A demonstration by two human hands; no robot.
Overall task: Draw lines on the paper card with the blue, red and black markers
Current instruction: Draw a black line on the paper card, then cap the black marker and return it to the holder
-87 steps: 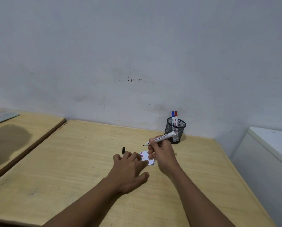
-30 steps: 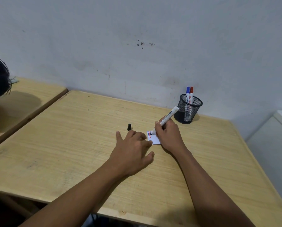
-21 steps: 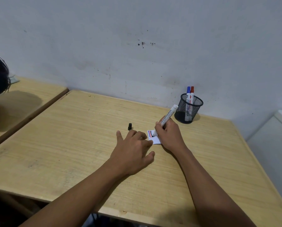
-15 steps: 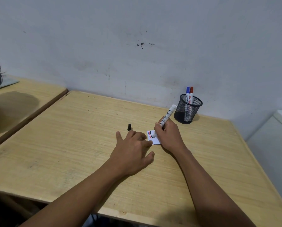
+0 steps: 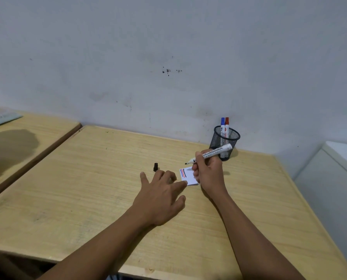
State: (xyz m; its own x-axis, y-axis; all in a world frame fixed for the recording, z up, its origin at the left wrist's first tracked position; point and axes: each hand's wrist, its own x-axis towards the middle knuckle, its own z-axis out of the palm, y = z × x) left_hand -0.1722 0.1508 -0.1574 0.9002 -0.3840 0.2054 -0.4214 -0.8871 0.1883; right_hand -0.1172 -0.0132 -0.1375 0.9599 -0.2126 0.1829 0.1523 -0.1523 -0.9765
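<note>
Change: black marker (image 5: 211,155), tip down at the paper card (image 5: 187,175) a moment ago, is now lifted clear. Right hand (image 5: 208,172) fingers wrap its barrel; rigid, light. Left hand (image 5: 161,196) fingers spread flat, pinning the card's near corner on the table (image 5: 88,188). Card: thin, slides easily.

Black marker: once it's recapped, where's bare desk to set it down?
Bare wood left of the black cap, out to the desk edge. Also the near strip between the forearms, and right of the right hand toward the far right corner. Crowded: paper card, left hand, cap, and mesh pen cup cluster mid-back.
</note>
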